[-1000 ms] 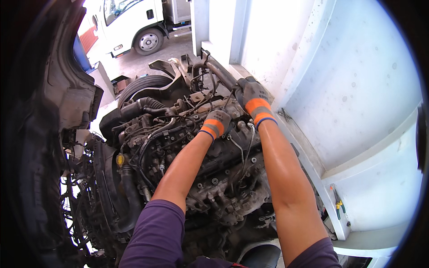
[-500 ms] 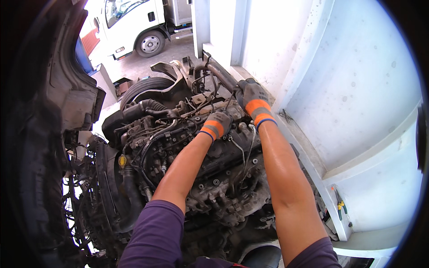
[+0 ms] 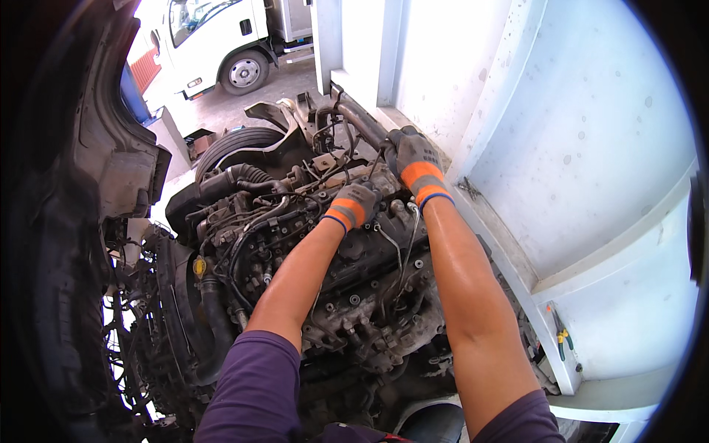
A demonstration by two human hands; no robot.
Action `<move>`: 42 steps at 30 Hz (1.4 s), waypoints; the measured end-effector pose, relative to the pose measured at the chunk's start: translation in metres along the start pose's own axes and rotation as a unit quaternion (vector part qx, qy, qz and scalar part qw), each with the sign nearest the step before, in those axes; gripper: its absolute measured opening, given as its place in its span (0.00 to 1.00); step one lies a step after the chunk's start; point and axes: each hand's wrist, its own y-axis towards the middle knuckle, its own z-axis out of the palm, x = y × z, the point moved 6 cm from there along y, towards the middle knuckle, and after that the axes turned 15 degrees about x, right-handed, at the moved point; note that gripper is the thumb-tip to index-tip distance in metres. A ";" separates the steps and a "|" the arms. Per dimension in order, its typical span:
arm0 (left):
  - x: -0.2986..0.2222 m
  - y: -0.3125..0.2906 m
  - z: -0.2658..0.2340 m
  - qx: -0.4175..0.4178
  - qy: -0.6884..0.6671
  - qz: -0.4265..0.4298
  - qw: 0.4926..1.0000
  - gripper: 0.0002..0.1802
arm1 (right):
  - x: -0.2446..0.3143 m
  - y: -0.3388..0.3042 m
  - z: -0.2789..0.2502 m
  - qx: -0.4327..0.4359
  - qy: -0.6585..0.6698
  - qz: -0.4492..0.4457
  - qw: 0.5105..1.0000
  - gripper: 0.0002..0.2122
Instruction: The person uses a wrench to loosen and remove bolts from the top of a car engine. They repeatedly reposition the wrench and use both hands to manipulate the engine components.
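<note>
A dirty truck engine fills the middle of the view, with hoses, thin metal pipes and a dark cover on top. My left hand, in a grey and orange work glove, is curled down against the top of the engine. What its fingers hold is hidden beneath the glove. Farther off and to the right, my right hand wears a matching glove. Its fingers are bent round something at the near end of a dark thick bar; the glove covers what it is.
White panels with beams rise along the right side. Orange-and-green-handled pliers rest on a white beam at lower right. A tyre lies beyond the engine; a raised cab part stands at left. A white truck is parked behind.
The whole view has shifted slightly. Both hands stay at about the same spots on the engine; the left glove has turned a little.
</note>
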 end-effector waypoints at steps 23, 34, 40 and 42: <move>0.006 -0.008 -0.014 0.068 -0.078 -0.014 0.995 0.16 | 0.038 -0.154 -0.013 -0.332 0.430 0.042 0.838 0.06; 0.020 0.013 0.005 0.114 -0.028 -0.014 0.993 0.20 | -0.001 -0.391 0.028 -0.107 0.392 0.139 0.903 0.03; 0.008 0.013 0.004 0.075 -0.052 -0.078 0.993 0.19 | 0.002 -0.443 0.036 -0.068 0.374 0.175 0.908 0.02; 0.009 0.013 -0.001 0.109 -0.007 -0.044 0.993 0.14 | 0.000 -0.450 0.038 -0.068 0.382 0.183 0.903 0.02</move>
